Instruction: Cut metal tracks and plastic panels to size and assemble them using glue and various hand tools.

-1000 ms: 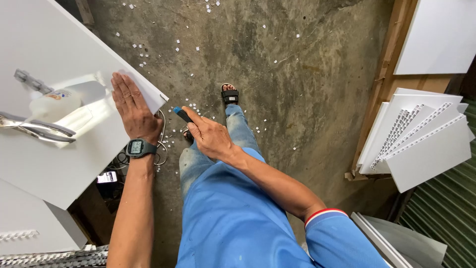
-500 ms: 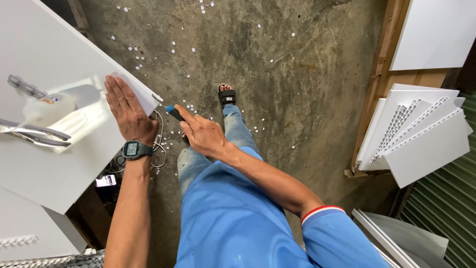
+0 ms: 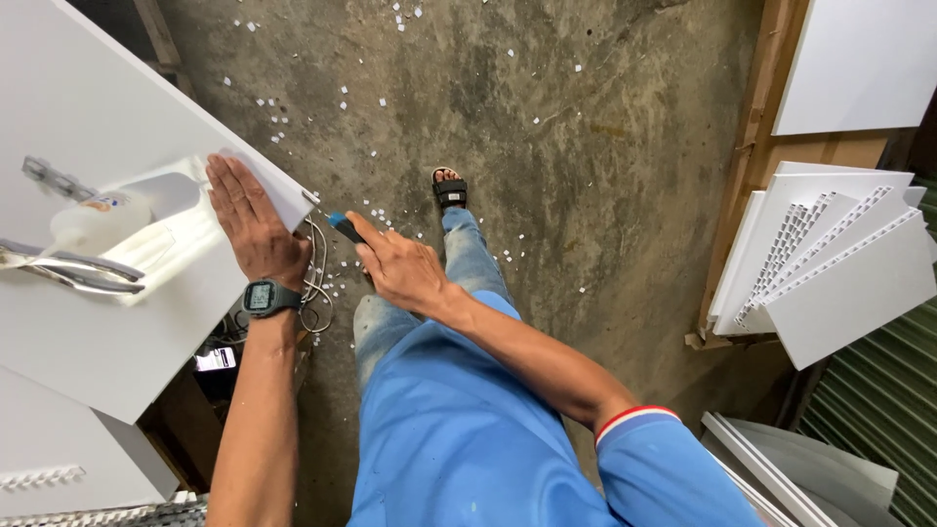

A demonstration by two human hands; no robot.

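Fingers of the left hand point(image 3: 256, 229) lie flat and spread, palm down, on the corner of the large white panel point(image 3: 88, 322); they grip nothing and only press the sheet. Fingers of the right hand point(image 3: 398, 270) are curled around a small blue-handled tool point(image 3: 345, 226), probably a utility knife, though its blade is too small to confirm. The tool tip sits just beside the panel's corner edge, close to the left fingertips. Compared with half a second ago, the left hand has slid slightly along the panel toward its corner and the right hand has advanced with the tool toward the same edge; this suggests trimming at the corner is in progress with the sheet held steady. Count of items: one panel under the hand, one blue tool, one wristwatch point(image 3: 262, 298) on the left wrist, one white bottle point(image 3: 98, 220) lying on the panel, one pair of metal pliers point(image 3: 68, 268) beside it, one stack of about five white hollow-core boards point(image 3: 830, 263) leaning at right, and many small white offcuts point(image 3: 381, 215) scattered over the concrete floor point(image 3: 586, 146).
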